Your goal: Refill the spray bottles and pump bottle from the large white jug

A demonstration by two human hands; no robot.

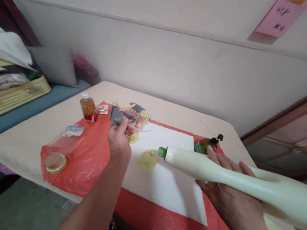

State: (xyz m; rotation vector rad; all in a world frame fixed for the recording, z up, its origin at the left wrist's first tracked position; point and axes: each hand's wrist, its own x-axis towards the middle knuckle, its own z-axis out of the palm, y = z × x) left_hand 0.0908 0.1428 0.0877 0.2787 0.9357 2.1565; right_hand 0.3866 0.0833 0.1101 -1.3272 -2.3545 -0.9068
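Observation:
My left hand (121,137) is closed on a grey trigger spray head (116,115), raised over the table. In my right hand (233,198) a big pale green jug (192,163) lies tipped almost level, its fingers wrapped round the handle. The jug's darker green mouth (162,152) points left, close to the open neck of a small round see-through yellow bottle (146,162). That bottle stands on a white sheet (159,191). I cannot make out any liquid leaving the mouth. Behind my left hand are another grey spray head (137,107) and a clear yellowish bottle (146,118).
Red plastic (89,159) covers part of the table (19,141). An amber bottle (88,109) and a clear container (64,142) with a round lid (55,162) are at left. A dark pump bottle (205,144) stands behind the jug. A wall (161,62) rises behind.

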